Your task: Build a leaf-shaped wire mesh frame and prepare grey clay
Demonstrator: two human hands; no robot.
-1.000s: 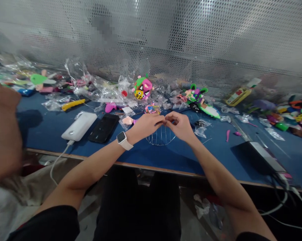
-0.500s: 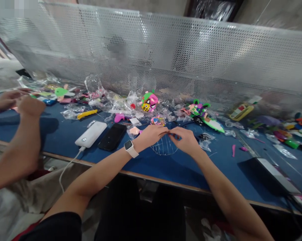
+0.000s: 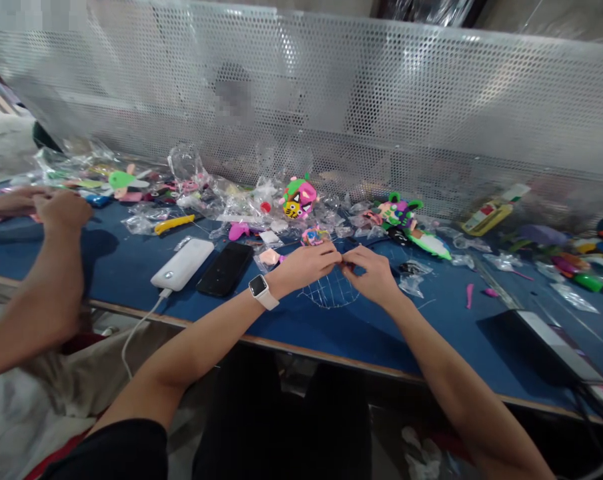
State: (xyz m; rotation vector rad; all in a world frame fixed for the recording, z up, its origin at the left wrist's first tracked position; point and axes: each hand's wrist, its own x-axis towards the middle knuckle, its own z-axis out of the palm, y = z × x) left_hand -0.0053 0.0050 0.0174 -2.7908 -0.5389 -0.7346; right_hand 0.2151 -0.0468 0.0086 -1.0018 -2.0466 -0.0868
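Observation:
My left hand (image 3: 311, 265) and my right hand (image 3: 369, 272) meet fingertip to fingertip over the middle of the blue table. Both are closed in a pinch, and whatever lies between the fingertips is too small to make out. Directly beneath them is a rounded wire frame (image 3: 330, 297) of thin crossing wires, its far part hidden by my hands. Just beyond my left hand sits a small multicoloured clay piece (image 3: 313, 236). A peach-coloured lump in clear wrap (image 3: 270, 257) lies beside my left wrist, which wears a white watch (image 3: 263, 291).
Left of my hands lie a black phone (image 3: 225, 269), a white power bank (image 3: 183, 265) with a cable and a yellow cutter (image 3: 175, 224). Behind stand a colourful clay figure (image 3: 300, 199), plastic bags and a perforated metal screen (image 3: 301, 87). A co-worker's hands (image 3: 64, 208) are at far left.
My hands stay pinched together over the wire frame, with my right fingers shifted slightly. The view has tilted a little; the table things lie as before.

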